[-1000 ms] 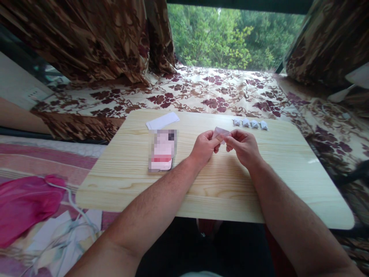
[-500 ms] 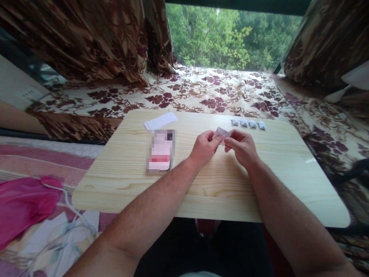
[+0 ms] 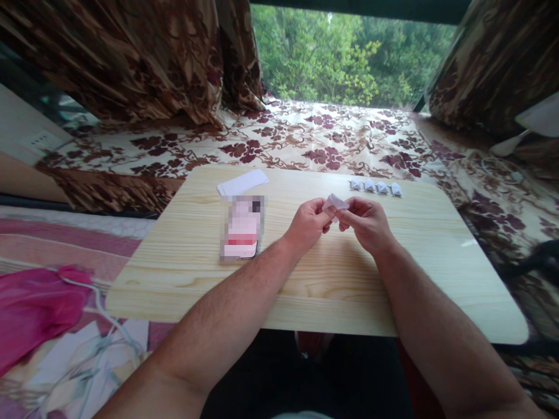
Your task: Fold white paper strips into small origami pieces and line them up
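Between my two hands is a small folded piece of white paper point(image 3: 335, 202), held just above the table. My left hand point(image 3: 309, 222) pinches its left side, thumb on top. On the right side, the thumb and fingers of my right hand point(image 3: 365, 222) close on the same paper. The fingers cover its lower part, so its full shape is hidden. Several small folded white paper pieces point(image 3: 376, 187) stand in a row beyond my right hand. To the left of my left hand lies a pink phone point(image 3: 242, 227), its surface blurred out.
White paper strips point(image 3: 242, 183) lie at the back left of the wooden table point(image 3: 174, 273). Left of the table are a pink cloth point(image 3: 39, 314), white cables point(image 3: 102, 302) and loose papers. A flower-patterned cover point(image 3: 323, 137) spreads behind the table, below a window.
The held paper has tilted and its visible folds look different, with my right thumb shifted slightly on it. Both hands remain in nearly the same place.
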{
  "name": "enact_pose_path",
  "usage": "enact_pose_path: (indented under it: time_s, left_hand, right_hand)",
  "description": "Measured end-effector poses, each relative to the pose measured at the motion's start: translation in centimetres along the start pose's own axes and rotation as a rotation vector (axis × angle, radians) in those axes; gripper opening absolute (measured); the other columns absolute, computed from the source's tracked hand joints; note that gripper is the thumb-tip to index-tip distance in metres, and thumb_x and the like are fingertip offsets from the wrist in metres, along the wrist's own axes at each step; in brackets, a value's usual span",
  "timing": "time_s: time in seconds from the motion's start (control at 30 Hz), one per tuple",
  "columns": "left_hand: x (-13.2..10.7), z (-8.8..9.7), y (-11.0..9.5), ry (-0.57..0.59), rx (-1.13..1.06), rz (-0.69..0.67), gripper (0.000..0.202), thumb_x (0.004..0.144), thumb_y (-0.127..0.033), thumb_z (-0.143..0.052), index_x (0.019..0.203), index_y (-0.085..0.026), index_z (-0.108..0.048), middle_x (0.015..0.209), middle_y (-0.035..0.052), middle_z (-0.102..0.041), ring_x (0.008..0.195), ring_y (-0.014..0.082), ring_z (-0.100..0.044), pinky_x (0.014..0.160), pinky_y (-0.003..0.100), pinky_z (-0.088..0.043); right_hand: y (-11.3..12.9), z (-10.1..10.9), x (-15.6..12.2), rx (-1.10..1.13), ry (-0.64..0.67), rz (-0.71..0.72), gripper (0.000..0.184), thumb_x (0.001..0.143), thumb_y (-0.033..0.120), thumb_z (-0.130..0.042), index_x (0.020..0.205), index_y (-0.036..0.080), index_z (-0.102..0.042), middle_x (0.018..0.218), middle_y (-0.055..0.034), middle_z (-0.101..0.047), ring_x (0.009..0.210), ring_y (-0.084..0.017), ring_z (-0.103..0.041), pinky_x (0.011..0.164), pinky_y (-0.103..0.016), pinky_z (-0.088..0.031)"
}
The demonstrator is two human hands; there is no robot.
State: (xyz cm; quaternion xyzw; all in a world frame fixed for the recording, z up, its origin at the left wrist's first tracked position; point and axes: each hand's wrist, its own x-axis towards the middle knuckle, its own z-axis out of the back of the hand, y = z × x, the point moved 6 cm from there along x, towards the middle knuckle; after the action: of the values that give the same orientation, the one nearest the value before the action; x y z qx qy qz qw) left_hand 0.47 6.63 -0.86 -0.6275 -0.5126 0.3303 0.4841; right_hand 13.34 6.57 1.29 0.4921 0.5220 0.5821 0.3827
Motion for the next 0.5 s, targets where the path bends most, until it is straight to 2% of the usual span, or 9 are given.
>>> enact_pose_path:
  time_s: [0.2, 0.43, 0.5]
  left_hand:
    - [-0.04, 0.47, 0.14, -0.097, 0.061, -0.011, 0.034, 0.081, -0.047, -0.072, 0.075, -0.017, -0.058, 0.058, -0.0036, -0.05, 0.048, 0.0063, -0.042, 0.047, 0.022, -0.031]
    - [-0.12, 0.85, -0.36, -0.179, 0.071, -0.098, 0.024, 0.083, -0.039, -0.069, 0.076, -0.018, -0.061, 0.059, -0.0031, -0.053, 0.049, 0.0081, -0.045, 0.047, 0.022, -0.034]
    - [-0.08, 1.03, -0.35, -0.204, 0.068, -0.096, 0.022, 0.082, -0.038, -0.07, 0.076, -0.018, -0.062, 0.058, -0.0031, -0.053, 0.049, 0.0083, -0.045, 0.046, 0.022, -0.034]
  right_hand:
    - [-0.39, 0.18, 0.14, -0.086, -0.068, -0.011, 0.032, 0.077, 0.046, -0.079, 0.071, 0.018, -0.065, 0.056, 0.0013, -0.062, 0.048, -0.011, -0.053, 0.048, -0.025, -0.042]
    - [-0.86, -0.04, 0.18, -0.092, -0.031, -0.037, 0.034, 0.077, 0.045, -0.08, 0.068, 0.017, -0.063, 0.053, 0.0021, -0.059, 0.047, -0.009, -0.051, 0.047, -0.024, -0.041]
    - [-0.67, 0.13, 0.28, -0.064, -0.06, -0.01, 0.03, 0.074, 0.043, -0.082, 0.074, 0.017, -0.066, 0.058, 0.002, -0.062, 0.049, -0.01, -0.053, 0.048, -0.023, -0.044]
